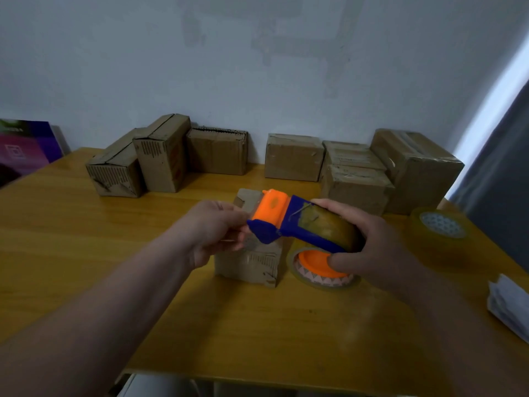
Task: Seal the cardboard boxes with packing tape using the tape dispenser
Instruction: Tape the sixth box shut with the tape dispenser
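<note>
Tape dispenser (289, 222), blue and orange, held in air above counter (86, 253) middle, over small cardboard box (252, 262). Right hand (369, 242) grip clamped around dispenser's tape roll end. Left hand (217, 227) grip pinched together at dispenser's front end. Spare tape roll (440, 227) near right edge. More cardboard boxes (294, 157) along back edge.

Home packing room, wooden table (86, 253), boxes (294, 157)
</note>
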